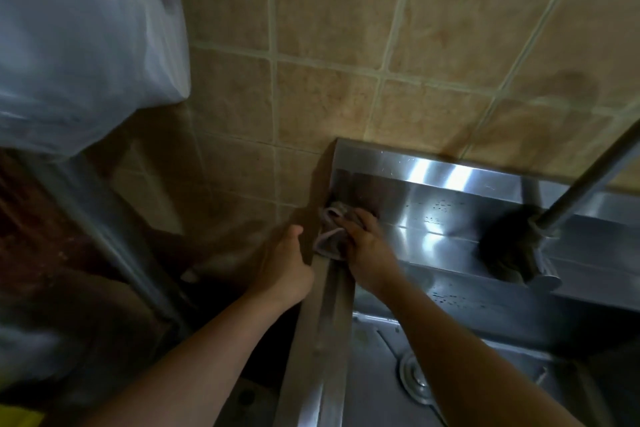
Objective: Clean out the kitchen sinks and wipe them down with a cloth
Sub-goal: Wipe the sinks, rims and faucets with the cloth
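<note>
While both arms reached forward over the steel, the scene read like this:
Right hand (367, 246): palm down, knuckles up, fingers curled over the cloth (330, 230) and pressing it onto the sink's back left corner; forearm ran back toward the lower right, crossing above the basin.
Grip: closed round a bunched wad of the cloth, with loose pinkish folds spilling out to the left of the fingers and toward the wrist.
Cloth: pinned under that hand, on the ledge where the sink (460, 204) met its raised backsplash, right at the left rim.
Left hand (287, 265): just left of the grip, thumb up, fingers wrapped over the outer left edge of the sink rim, holding the rim; forearm angled back to the lower left.
Drain (415, 380): down in the basin, well behind the grip, beneath the right forearm.
Faucet pipe (588, 180): off to the right of the grip, slanting down to the ledge.
Tiled wall (346, 62): straight beyond the grip.
Plastic sheeting (79, 45): far left and above.
</note>
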The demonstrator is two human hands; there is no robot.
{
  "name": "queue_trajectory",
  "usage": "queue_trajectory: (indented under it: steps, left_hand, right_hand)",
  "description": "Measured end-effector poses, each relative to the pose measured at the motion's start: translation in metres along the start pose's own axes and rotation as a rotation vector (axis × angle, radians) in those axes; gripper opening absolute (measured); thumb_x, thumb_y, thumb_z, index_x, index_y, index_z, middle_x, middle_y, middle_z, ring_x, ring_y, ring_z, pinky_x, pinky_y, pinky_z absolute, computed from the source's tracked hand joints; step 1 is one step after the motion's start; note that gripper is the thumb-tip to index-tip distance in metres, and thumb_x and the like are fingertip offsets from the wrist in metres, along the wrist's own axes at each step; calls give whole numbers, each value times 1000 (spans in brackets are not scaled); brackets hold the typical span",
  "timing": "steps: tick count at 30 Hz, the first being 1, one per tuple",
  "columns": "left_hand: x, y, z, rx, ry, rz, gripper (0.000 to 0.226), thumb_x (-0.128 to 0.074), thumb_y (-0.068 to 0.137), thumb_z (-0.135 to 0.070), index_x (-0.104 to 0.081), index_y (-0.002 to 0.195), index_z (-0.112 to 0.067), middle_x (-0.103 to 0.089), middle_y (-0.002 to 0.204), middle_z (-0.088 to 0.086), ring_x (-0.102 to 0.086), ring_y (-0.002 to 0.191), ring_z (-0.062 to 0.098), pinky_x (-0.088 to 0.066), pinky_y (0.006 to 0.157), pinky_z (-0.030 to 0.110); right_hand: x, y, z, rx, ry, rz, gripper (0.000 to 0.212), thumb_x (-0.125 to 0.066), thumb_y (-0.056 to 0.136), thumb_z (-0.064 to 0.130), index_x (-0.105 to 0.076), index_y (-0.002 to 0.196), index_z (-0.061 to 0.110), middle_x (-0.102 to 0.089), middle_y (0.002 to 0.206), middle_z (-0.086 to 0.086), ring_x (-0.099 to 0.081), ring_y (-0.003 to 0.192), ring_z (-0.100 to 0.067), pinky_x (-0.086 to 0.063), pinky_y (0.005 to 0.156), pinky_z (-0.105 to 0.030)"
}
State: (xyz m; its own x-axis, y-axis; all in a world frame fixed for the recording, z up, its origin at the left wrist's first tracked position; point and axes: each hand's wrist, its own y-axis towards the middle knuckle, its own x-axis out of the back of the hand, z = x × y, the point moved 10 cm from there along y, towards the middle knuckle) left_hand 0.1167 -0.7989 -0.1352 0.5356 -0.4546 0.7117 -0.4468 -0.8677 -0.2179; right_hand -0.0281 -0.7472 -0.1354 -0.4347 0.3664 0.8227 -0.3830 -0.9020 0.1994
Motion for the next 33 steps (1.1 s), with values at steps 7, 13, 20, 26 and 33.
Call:
queue_trajectory:
  steps: [7, 13, 20, 26, 33]
  left_hand:
    - [-11, 10, -16, -80, -59, 36, 60, -53, 88, -5, -35, 142, -23, -44, 141, 0, -42, 129, 19, -35, 92, 22]
    - [-18, 16, -21, -129, -18, 53, 65, -65, 83, -18, -38, 142, -19, -45, 142, 3, -43, 130, 20, -35, 96, 21]
    - [-26, 34, -36, -246, 136, 48, 49, -61, 82, -9, -53, 129, -18, -53, 133, 3, -49, 123, 22, -38, 96, 22]
    - [-35, 40, -48, -276, 243, 40, 35, -60, 79, -3, -63, 112, -13, -55, 121, 5, -52, 111, 24, -39, 87, 24]
    - [-37, 37, -48, -315, 259, 68, 43, -59, 83, -10, -59, 125, -18, -50, 134, 0, -47, 123, 24, -39, 102, 30]
  right_hand:
    - [86, -32, -37, -203, -107, -340, 39, -59, 87, 4, -62, 124, 13, -46, 135, -10, -43, 123, -27, -45, 96, -31]
    - [103, 28, 53, 71, -99, -531, 40, -47, 94, 16, -53, 133, 12, -35, 147, -10, -29, 137, -23, -19, 112, -15]
    - [100, 24, -4, 71, -527, -432, 63, -78, 72, 13, -58, 131, 12, -46, 139, -26, -41, 129, -50, -40, 100, -58]
    - [174, -30, -124, -516, -456, -604, 64, -50, 89, 12, -27, 149, 8, -7, 155, -28, -6, 141, -48, -19, 113, -60]
    - [102, 14, -4, -132, -471, -544, 60, -66, 82, 26, -50, 134, 1, -29, 145, -36, -23, 134, -56, -28, 106, -62]
